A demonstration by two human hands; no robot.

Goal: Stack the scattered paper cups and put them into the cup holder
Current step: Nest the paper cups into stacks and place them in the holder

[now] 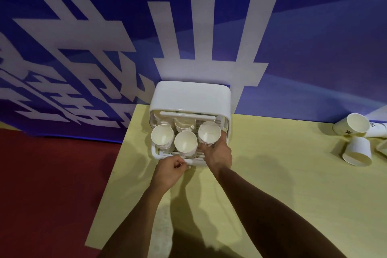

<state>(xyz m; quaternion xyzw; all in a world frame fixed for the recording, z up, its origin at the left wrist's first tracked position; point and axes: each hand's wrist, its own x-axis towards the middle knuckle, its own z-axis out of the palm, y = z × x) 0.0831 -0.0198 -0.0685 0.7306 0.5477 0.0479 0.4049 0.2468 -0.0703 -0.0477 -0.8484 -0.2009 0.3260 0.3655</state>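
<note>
A white cup holder [191, 96] stands at the back of the yellow table against the blue wall, its tray [156, 152] pulled out toward me. Stacks of white paper cups stand in the tray: one at the left [162, 135], one in the middle [186, 143], more behind them [184, 123]. My right hand [217, 153] grips a stack of cups [209, 133] at the tray's right side. My left hand [169, 170] pinches the tray's front handle [191, 161].
Loose paper cups lie on their sides at the table's far right [351, 125] [357, 152]. The table's left edge [113, 174] drops to a red floor. A blue banner wall [314, 48] with white characters rises right behind the holder.
</note>
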